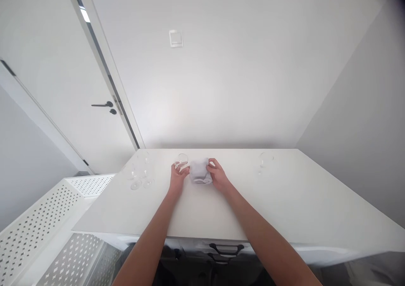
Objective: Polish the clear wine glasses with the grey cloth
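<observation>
- Clear glass (182,160) in the left grip (177,177), fingers partly curled around it
- Grey cloth (200,171) between the hands, its edge pinched by the right grip (219,175)
- White tabletop (209,214) beneath, stemmed glasses (136,185) towards its left end
- Pale wall (228,75) behind, door (63,66) at left

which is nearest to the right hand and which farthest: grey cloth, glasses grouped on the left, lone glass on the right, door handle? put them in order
1. Grey cloth: at the fingers of the right hand
2. Lone glass: right side
3. Grouped glasses: left side
4. Door handle: far left, beyond the tabletop
</observation>
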The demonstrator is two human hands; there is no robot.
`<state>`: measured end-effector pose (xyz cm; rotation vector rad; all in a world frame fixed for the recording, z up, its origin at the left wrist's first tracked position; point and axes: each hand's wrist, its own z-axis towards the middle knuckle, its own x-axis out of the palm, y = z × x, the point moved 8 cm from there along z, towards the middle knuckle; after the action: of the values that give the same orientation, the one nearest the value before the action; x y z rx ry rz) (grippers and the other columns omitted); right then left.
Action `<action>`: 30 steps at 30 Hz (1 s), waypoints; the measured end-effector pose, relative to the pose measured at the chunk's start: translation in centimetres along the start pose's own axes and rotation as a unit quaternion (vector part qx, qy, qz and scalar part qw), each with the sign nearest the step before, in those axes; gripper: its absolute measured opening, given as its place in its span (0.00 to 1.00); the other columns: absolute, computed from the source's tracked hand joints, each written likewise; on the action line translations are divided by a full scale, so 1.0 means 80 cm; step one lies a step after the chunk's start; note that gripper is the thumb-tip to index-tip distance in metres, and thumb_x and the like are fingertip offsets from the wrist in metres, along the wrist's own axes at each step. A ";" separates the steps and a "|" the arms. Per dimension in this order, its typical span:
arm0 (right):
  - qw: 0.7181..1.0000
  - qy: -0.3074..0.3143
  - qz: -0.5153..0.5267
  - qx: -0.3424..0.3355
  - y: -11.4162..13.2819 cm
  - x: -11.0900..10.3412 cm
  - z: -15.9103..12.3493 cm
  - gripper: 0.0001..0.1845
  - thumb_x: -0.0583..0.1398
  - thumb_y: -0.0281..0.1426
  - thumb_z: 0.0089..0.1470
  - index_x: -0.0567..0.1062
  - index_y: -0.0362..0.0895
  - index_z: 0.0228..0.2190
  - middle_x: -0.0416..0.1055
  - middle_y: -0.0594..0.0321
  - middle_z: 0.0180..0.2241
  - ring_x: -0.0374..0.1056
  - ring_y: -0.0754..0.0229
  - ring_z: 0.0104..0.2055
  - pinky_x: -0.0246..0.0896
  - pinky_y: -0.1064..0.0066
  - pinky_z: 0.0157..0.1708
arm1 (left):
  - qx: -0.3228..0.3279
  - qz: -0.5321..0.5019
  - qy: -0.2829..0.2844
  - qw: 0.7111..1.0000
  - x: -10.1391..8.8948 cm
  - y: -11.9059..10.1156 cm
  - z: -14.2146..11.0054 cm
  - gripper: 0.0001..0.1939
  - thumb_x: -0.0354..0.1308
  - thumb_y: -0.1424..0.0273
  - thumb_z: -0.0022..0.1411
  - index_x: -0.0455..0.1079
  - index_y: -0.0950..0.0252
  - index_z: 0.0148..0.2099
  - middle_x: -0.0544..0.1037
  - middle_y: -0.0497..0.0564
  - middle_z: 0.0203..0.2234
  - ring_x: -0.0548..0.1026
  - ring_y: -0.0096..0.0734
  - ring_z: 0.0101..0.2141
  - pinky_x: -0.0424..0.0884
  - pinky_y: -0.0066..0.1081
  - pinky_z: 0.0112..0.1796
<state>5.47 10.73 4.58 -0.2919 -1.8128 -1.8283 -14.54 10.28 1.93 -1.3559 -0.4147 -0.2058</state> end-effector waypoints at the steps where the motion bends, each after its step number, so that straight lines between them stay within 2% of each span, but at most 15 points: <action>1: 1.000 0.018 -0.003 0.003 -0.003 0.005 -0.004 0.22 0.71 0.38 0.43 0.67 0.49 0.34 0.69 0.67 0.34 0.63 0.61 0.32 0.57 0.72 0.30 | 0.005 -0.002 -0.005 1.000 0.001 0.002 0.001 0.33 0.75 0.64 0.50 0.59 0.57 0.51 0.72 0.58 0.59 0.79 0.39 0.49 0.74 0.39 0.47; 4: 1.000 0.027 -0.001 -0.001 -0.006 0.008 -0.011 0.21 0.71 0.38 0.43 0.65 0.50 0.34 0.69 0.68 0.34 0.64 0.61 0.33 0.58 0.71 0.32 | -0.006 -0.001 0.009 1.000 0.008 0.008 0.001 0.33 0.76 0.69 0.48 0.59 0.57 0.50 0.70 0.57 0.60 0.79 0.35 0.48 0.74 0.39 0.49; 8: 1.000 0.011 -0.029 -0.004 -0.011 0.000 -0.003 0.18 0.69 0.39 0.46 0.65 0.49 0.30 0.66 0.69 0.31 0.61 0.61 0.31 0.57 0.70 0.31 | -0.022 0.026 0.022 0.999 0.012 0.005 -0.003 0.36 0.76 0.71 0.46 0.61 0.56 0.52 0.72 0.56 0.57 0.79 0.32 0.42 0.76 0.38 0.44; 11: 0.991 -0.003 -0.134 -0.028 -0.011 -0.005 0.002 0.12 0.65 0.42 0.49 0.71 0.49 0.32 0.68 0.64 0.37 0.63 0.57 0.38 0.60 0.67 0.36 | 0.004 0.028 0.013 1.000 0.013 -0.006 -0.005 0.34 0.76 0.71 0.46 0.62 0.57 0.52 0.75 0.54 0.54 0.79 0.32 0.43 0.76 0.36 0.44; 13: 0.966 -0.038 -0.242 -0.083 -0.002 -0.007 0.000 0.13 0.65 0.43 0.49 0.75 0.50 0.34 0.67 0.61 0.42 0.63 0.55 0.45 0.62 0.65 0.43 | 0.019 0.018 0.001 1.000 0.013 -0.012 -0.006 0.34 0.76 0.70 0.47 0.62 0.57 0.52 0.75 0.55 0.54 0.79 0.35 0.45 0.76 0.37 0.44; 15: 0.942 -0.053 -0.306 -0.128 0.006 -0.002 -0.007 0.14 0.67 0.44 0.50 0.76 0.51 0.36 0.67 0.61 0.44 0.62 0.55 0.46 0.62 0.63 0.47 | 0.027 0.019 -0.013 0.999 0.012 -0.016 -0.007 0.33 0.76 0.69 0.48 0.62 0.57 0.52 0.75 0.55 0.55 0.79 0.37 0.47 0.77 0.36 0.44; 17: 0.954 -0.017 -0.278 -0.111 -0.001 0.010 -0.009 0.16 0.65 0.47 0.53 0.75 0.51 0.38 0.67 0.61 0.41 0.63 0.57 0.43 0.63 0.64 0.45 | 0.033 0.032 -0.017 0.999 0.013 -0.019 -0.009 0.34 0.76 0.68 0.47 0.61 0.57 0.52 0.75 0.56 0.54 0.79 0.37 0.46 0.77 0.36 0.42; 19: 0.980 0.051 -0.187 -0.045 -0.018 0.025 -0.011 0.20 0.60 0.52 0.57 0.73 0.50 0.40 0.69 0.61 0.40 0.65 0.58 0.39 0.64 0.64 0.40 | 0.036 0.044 -0.004 0.998 0.019 -0.021 -0.011 0.34 0.76 0.68 0.47 0.60 0.57 0.52 0.75 0.56 0.54 0.79 0.38 0.46 0.77 0.35 0.41; 21: 0.991 0.093 -0.099 0.013 -0.032 0.036 -0.013 0.25 0.57 0.57 0.58 0.72 0.49 0.41 0.71 0.60 0.41 0.67 0.58 0.39 0.65 0.65 0.38 | 0.033 0.044 0.024 0.998 0.028 -0.022 -0.015 0.33 0.75 0.68 0.48 0.60 0.56 0.51 0.75 0.56 0.54 0.80 0.39 0.44 0.78 0.36 0.39; 23: 0.993 0.092 -0.063 0.035 -0.037 0.038 -0.013 0.24 0.61 0.56 0.55 0.72 0.49 0.40 0.72 0.62 0.40 0.67 0.59 0.38 0.65 0.66 0.38 | 0.027 0.040 0.056 0.997 0.037 -0.023 -0.019 0.32 0.75 0.68 0.49 0.59 0.56 0.50 0.75 0.55 0.53 0.81 0.37 0.41 0.78 0.37 0.40; 26: 0.994 0.072 -0.060 0.047 -0.037 0.032 -0.013 0.20 0.69 0.47 0.50 0.72 0.48 0.34 0.70 0.66 0.34 0.65 0.62 0.36 0.62 0.69 0.37 | 0.021 0.044 0.084 0.995 0.046 -0.023 -0.024 0.32 0.75 0.70 0.49 0.58 0.57 0.49 0.75 0.54 0.52 0.81 0.34 0.38 0.77 0.37 0.41; 30: 0.996 0.069 -0.002 0.055 -0.032 0.025 -0.014 0.18 0.69 0.45 0.51 0.71 0.47 0.30 0.67 0.67 0.30 0.63 0.63 0.33 0.62 0.69 0.37 | 0.033 0.046 0.091 0.994 0.046 -0.023 -0.022 0.34 0.75 0.71 0.49 0.57 0.57 0.50 0.75 0.53 0.52 0.81 0.37 0.42 0.76 0.39 0.45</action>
<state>2.73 9.07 3.38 -0.1167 -1.8112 -1.6998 -11.58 8.52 4.81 -1.2755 -0.2051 -0.2348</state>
